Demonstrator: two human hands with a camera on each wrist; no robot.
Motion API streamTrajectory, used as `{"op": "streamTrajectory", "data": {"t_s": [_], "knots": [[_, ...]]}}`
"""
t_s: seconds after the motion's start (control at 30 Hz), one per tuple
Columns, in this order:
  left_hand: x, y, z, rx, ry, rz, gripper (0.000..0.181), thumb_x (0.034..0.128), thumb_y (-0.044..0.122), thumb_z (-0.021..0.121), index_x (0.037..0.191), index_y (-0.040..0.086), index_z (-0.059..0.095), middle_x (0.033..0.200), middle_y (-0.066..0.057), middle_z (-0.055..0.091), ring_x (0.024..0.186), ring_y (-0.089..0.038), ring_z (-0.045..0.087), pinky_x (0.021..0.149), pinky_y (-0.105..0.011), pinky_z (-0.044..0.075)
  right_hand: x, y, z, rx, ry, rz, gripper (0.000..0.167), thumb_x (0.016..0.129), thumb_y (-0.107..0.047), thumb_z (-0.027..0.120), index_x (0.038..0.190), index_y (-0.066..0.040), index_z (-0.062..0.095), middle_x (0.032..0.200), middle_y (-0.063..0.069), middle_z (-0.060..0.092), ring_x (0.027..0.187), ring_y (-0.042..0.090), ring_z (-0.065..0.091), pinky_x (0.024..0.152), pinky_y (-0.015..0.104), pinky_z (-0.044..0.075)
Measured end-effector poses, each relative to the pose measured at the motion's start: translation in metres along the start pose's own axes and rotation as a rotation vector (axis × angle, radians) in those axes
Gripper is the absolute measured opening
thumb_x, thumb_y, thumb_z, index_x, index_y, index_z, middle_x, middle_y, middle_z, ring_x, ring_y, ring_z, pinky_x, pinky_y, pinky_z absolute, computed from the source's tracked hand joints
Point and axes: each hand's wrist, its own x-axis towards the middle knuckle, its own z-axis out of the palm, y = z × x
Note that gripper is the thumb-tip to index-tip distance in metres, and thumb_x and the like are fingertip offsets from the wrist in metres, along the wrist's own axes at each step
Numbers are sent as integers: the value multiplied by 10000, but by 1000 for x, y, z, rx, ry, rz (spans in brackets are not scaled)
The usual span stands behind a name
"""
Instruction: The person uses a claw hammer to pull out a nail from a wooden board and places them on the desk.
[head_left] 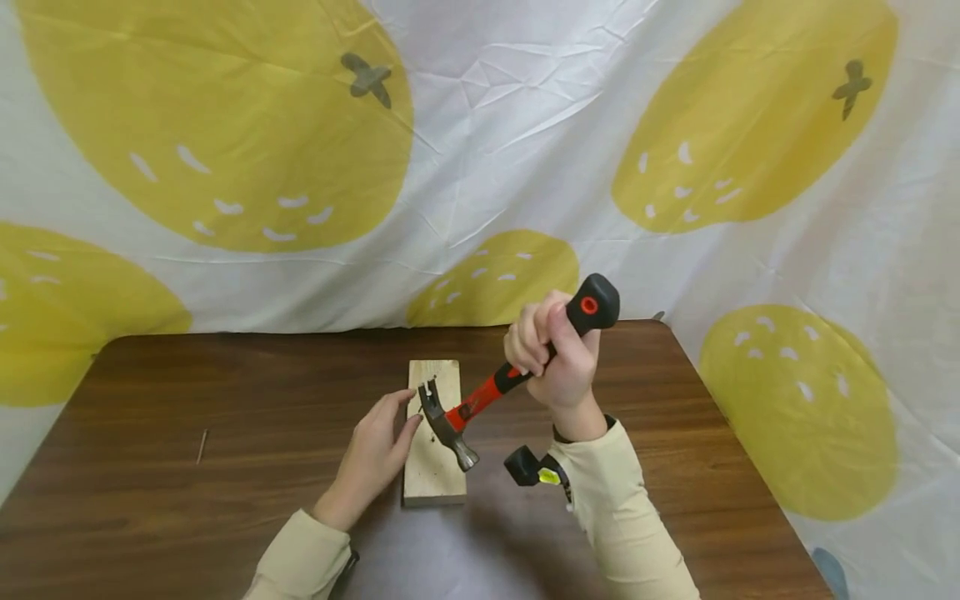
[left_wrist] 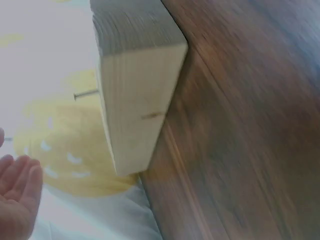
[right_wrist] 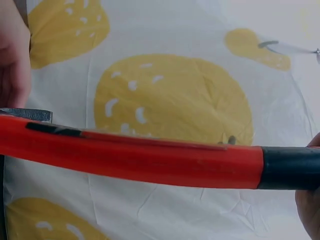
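My right hand (head_left: 558,354) grips the black end of a claw hammer (head_left: 480,402) with a red handle, raised above a pale wood block (head_left: 442,483). The hammer's metal head hangs over the block and covers part of it. My left hand (head_left: 371,446) is at the block's left side, close to the claw. Between its thumb and a finger it seems to pinch a thin nail (left_wrist: 8,139), whose end shows at the left wrist view's edge. Another nail (left_wrist: 86,93) stands up from the block, untouched.
A loose nail (head_left: 202,446) lies on the brown wooden table (head_left: 135,500), left of the block. Behind and to the right hangs a white cloth (head_left: 510,150) with yellow fruit prints. A black wrist camera (head_left: 522,467) sticks out from the right sleeve.
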Motion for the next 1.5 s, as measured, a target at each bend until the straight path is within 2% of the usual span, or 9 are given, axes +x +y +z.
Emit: {"op": "streamTrajectory", "data": {"t_s": [0.13, 0.3, 0.47, 0.67, 0.83, 0.93, 1.03, 1.3, 1.5], "knots": [[2, 2, 5, -26, 72, 99, 215, 724, -99, 656, 922, -38, 597, 835, -116, 629, 721, -213, 613, 614, -302, 520, 1, -1, 3, 21, -5, -1, 392, 955, -203, 432, 618, -44, 307, 449, -4, 247, 321, 66, 245, 307, 182, 233], [5, 1, 6, -45, 142, 116, 140, 726, -122, 652, 814, -18, 615, 754, -87, 631, 669, -162, 603, 575, -254, 503, -2, 0, 3, 29, 2, 16, 375, 953, -200, 437, 628, -50, 325, 453, -5, 248, 322, 67, 240, 305, 186, 228], [13, -6, -6, -58, 220, 35, 87, 724, -66, 695, 784, -12, 663, 731, -100, 669, 598, -117, 583, 531, -182, 463, -10, 2, 0, 20, 20, 92, 362, 948, -200, 451, 632, -61, 341, 455, -3, 244, 318, 76, 218, 295, 196, 214], [20, -26, -33, 27, 303, -155, 44, 775, -12, 675, 798, -49, 681, 748, -140, 669, 598, -172, 577, 539, -194, 451, -18, 4, -1, 2, 14, 130, 356, 952, -183, 438, 637, -57, 328, 457, 4, 242, 313, 88, 210, 288, 203, 211], [11, -54, -58, 145, 159, -400, 140, 830, 50, 628, 913, -41, 694, 866, -218, 659, 790, -364, 617, 693, -475, 475, -21, 2, -3, -11, 25, 139, 351, 954, -179, 433, 644, -55, 326, 460, 8, 240, 313, 91, 209, 285, 206, 210], [1, -70, -73, 219, 29, -574, 202, 862, 108, 589, 982, -24, 682, 954, -236, 653, 908, -447, 577, 752, -563, 422, -23, 1, -4, -3, 15, 140, 350, 959, -180, 419, 650, -50, 319, 460, 13, 234, 313, 94, 210, 286, 206, 211], [-8, -83, -86, 267, -59, -684, 233, 870, 153, 573, 1000, -11, 676, 1002, -237, 639, 939, -498, 540, 732, -592, 404, -24, 1, -5, 1, 12, 143, 354, 960, -180, 417, 648, -48, 317, 460, 15, 231, 312, 97, 210, 286, 205, 211], [-27, -109, -105, 332, -158, -772, 220, 822, 153, 614, 911, -36, 683, 930, -224, 657, 888, -485, 550, 665, -541, 416, -29, 0, -7, 18, 5, 154, 348, 958, -168, 418, 650, -38, 323, 460, 18, 228, 313, 98, 205, 286, 201, 206], [-28, -117, -108, 347, -221, -781, 199, 803, 135, 636, 881, -41, 690, 956, -259, 637, 878, -497, 543, 675, -556, 412, -32, 1, -7, 32, 4, 166, 335, 959, -157, 413, 660, -32, 328, 466, 21, 228, 316, 100, 198, 286, 200, 197]]}}
